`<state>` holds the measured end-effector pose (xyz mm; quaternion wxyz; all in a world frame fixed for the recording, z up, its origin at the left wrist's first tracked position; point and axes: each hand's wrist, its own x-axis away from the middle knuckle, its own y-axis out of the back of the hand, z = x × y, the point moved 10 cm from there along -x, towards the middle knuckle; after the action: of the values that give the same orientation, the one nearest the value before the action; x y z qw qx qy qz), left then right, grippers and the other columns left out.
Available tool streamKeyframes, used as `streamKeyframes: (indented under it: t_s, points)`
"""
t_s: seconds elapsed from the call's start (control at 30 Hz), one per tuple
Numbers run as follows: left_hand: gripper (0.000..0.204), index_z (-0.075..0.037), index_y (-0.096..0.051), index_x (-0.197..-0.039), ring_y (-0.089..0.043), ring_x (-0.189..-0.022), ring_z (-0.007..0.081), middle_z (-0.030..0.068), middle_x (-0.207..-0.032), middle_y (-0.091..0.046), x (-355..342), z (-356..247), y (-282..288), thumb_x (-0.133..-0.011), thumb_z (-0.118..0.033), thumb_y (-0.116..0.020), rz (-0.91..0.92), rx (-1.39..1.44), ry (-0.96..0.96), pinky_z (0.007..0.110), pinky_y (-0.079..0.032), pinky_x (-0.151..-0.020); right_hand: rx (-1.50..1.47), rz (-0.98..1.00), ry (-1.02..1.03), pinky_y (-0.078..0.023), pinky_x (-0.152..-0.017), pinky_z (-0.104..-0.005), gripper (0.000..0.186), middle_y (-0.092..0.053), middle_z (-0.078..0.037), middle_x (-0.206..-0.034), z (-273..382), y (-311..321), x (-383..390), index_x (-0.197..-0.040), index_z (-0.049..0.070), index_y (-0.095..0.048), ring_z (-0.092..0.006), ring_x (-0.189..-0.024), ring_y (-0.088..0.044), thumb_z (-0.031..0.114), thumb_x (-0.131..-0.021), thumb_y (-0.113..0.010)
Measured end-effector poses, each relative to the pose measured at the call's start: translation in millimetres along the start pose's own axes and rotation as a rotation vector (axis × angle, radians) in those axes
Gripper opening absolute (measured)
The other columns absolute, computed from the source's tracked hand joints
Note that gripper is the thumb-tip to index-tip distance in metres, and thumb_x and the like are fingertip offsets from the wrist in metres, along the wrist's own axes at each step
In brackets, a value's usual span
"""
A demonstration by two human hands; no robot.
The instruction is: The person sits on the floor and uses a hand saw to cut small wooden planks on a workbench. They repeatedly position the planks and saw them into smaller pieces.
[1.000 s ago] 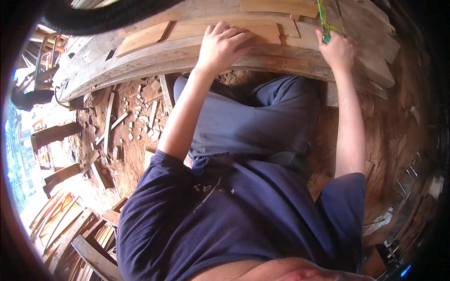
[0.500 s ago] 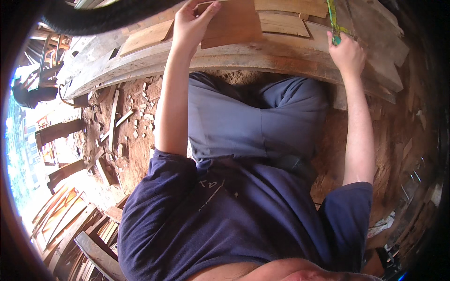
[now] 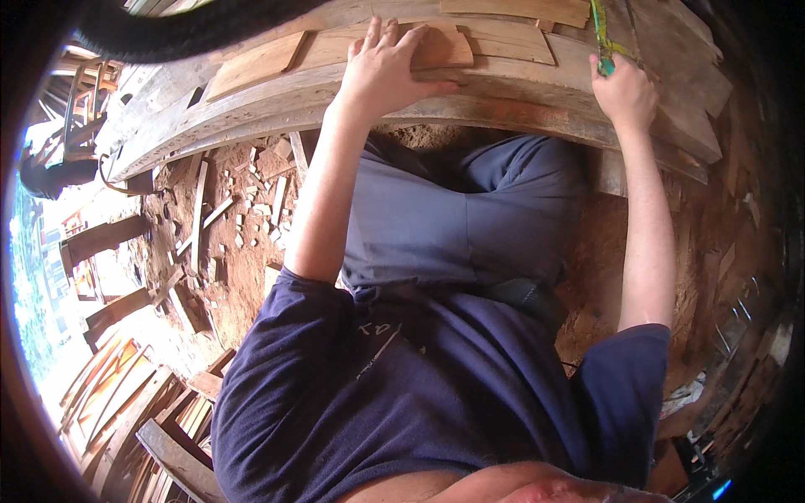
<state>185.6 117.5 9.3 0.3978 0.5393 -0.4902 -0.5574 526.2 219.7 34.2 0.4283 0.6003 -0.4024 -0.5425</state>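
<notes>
My left hand [image 3: 381, 75] lies with spread fingers on a thin brown wooden board [image 3: 446, 47], resting on the plank bench [image 3: 537, 82]. Its thumb points right along the board's near edge. At the bench's right side my right hand [image 3: 627, 96] is closed round the green handle of a tool with a yellow-green frame [image 3: 599, 23]. A thin dark strip runs beside that frame; the tool's far end is cut off by the picture's top edge, so its exact kind is unclear. Lighter wooden pieces [image 3: 510, 44] lie right of the board, another [image 3: 254, 67] to the left.
Small wood offcuts [image 3: 241, 220] and thin sticks [image 3: 199, 214] litter the earth floor left of my legs. Stacked wood strips [image 3: 109, 394] stand at the lower left. A dark curved band [image 3: 193, 33] crosses the upper left. Another wooden piece [image 3: 524, 10] lies at the bench's back.
The raised brown board has been lowered onto the bench. My left hand has gone from gripping its edge to lying spread on top. The right hand has barely moved.
</notes>
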Motion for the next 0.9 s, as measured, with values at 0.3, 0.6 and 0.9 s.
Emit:
streamKeyframes:
  t_s: [0.3,0.6,0.9]
  points:
    - [0.058,-0.027,-0.068,-0.144,-0.059,-0.140,0.0311,0.0093,-0.147,-0.066,32.9,-11.7,21.5,-0.090,-0.046,-0.078,-0.269,0.067,-0.186,0.044,-0.052,-0.112,-0.021,0.008,0.000,-0.059,-0.077,-0.0566,0.047,-0.077,-0.021,-0.091,-0.1,1.0,0.4,-0.098,0.014,-0.076,-0.0463,-0.090,-0.074,0.058,-0.098,-0.062]
    - [0.038,-0.010,-0.084,-0.109,-0.075,-0.108,0.0191,0.0045,-0.108,-0.081,91.4,-5.8,79.6,-0.073,-0.002,-0.092,-0.481,0.576,0.072,0.033,-0.059,-0.096,-0.007,0.007,0.003,-0.059,-0.077,-0.0572,0.047,-0.077,-0.021,-0.090,-2.7,-4.1,-0.6,-0.099,0.015,-0.076,-0.0460,-0.089,-0.074,0.060,-0.098,-0.061]
    - [0.040,0.006,-0.076,-0.117,-0.070,-0.079,0.0110,0.0065,-0.090,-0.076,72.8,53.0,54.0,-0.098,-0.028,-0.080,-0.288,1.285,0.643,0.025,-0.055,-0.069,0.031,-0.007,0.023,-0.061,-0.074,-0.0534,0.041,-0.078,-0.018,-0.090,0.8,0.3,-0.9,-0.098,0.016,-0.077,-0.0418,-0.088,-0.077,0.055,-0.096,-0.062]
